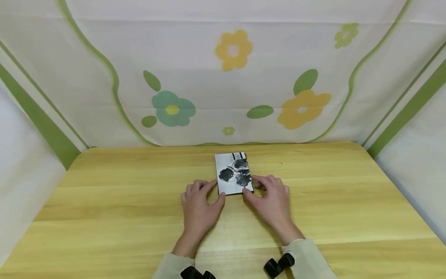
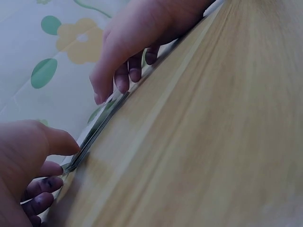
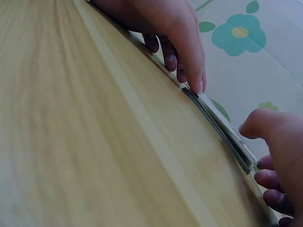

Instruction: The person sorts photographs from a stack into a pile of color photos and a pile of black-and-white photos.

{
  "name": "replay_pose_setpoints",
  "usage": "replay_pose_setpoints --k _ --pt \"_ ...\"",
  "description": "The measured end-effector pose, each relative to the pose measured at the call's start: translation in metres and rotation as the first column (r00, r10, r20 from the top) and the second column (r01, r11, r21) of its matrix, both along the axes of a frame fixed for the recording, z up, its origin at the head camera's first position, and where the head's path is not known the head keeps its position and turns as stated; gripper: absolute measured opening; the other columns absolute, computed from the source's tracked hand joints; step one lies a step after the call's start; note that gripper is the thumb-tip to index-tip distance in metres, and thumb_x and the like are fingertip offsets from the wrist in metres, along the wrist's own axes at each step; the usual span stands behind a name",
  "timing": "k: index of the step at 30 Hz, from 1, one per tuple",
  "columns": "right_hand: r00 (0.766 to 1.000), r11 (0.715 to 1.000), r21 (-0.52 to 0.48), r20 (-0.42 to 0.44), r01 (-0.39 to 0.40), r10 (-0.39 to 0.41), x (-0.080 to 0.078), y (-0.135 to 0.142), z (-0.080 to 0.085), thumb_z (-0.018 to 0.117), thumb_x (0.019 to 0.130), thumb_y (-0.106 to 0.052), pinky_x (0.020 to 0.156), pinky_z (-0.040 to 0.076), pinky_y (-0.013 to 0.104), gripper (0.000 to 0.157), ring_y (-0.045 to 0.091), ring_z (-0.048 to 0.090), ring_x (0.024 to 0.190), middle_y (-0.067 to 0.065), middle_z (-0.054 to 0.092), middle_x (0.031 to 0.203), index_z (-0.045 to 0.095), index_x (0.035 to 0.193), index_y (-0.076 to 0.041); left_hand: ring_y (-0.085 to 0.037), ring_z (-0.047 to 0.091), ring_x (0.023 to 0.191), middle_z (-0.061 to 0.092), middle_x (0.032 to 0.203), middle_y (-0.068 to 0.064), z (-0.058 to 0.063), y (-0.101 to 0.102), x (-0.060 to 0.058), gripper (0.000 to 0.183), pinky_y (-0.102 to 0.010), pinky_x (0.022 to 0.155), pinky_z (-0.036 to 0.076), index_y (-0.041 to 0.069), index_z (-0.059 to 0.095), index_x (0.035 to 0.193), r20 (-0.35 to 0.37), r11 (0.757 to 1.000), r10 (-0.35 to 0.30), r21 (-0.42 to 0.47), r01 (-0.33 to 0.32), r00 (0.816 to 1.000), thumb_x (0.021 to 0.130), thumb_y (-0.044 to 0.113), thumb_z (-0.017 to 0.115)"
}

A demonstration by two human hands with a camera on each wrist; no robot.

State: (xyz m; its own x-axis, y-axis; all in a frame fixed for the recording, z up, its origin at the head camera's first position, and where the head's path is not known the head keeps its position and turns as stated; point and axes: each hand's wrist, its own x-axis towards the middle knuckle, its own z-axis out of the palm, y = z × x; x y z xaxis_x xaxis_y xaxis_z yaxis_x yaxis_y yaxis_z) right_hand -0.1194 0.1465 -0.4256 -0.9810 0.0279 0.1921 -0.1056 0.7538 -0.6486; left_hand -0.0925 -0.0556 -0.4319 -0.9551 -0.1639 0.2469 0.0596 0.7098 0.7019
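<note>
Booklet (image 1: 228,188), with a black-and-white picture printed on its upper face, is laid on the far half of a wooden table (image 1: 122,209), near the middle, between the two hands. At the near side, two pale sleeves (image 1: 311,257) are seen, with black pieces (image 1: 278,265) worn at the cuffs. Beyond them, the left hand (image 1: 200,211) is held with its fingers relaxed and slightly bent; the booklet's near left corner is touched by its thumb, and the left edge is met by its forefinger. The right hand (image 1: 273,201) is likewise held loosely, not clenched, its thumb placed at the near edge by the right corner and its other fingers set beside the right edge. A dark, layered edge of the booklet is shown in both wrist views. Beyond the table's far edge, a white cloth (image 1: 195,42) is hung, printed with a teal flower (image 1: 182,110) on the left and an orange flower (image 1: 315,106) on the right.
</note>
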Motion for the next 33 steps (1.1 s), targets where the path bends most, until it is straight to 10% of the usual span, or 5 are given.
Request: replay_pose_setpoints --k 33 --pt "1.0 0.99 -0.138 0.005 0.004 -0.003 0.005 0.003 -0.0014 0.087 0.089 -0.02 0.092 0.049 0.039 0.043 0.019 0.063 0.097 0.002 0.069 0.101 0.076 0.128 -0.01 -0.024 0.061 0.097 0.077 0.093 0.003 -0.0018 0.0069 -0.0024 0.021 -0.047 0.096 0.032 0.013 0.083 0.114 -0.079 0.979 0.031 0.204 -0.014 0.996 0.095 0.012 0.077"
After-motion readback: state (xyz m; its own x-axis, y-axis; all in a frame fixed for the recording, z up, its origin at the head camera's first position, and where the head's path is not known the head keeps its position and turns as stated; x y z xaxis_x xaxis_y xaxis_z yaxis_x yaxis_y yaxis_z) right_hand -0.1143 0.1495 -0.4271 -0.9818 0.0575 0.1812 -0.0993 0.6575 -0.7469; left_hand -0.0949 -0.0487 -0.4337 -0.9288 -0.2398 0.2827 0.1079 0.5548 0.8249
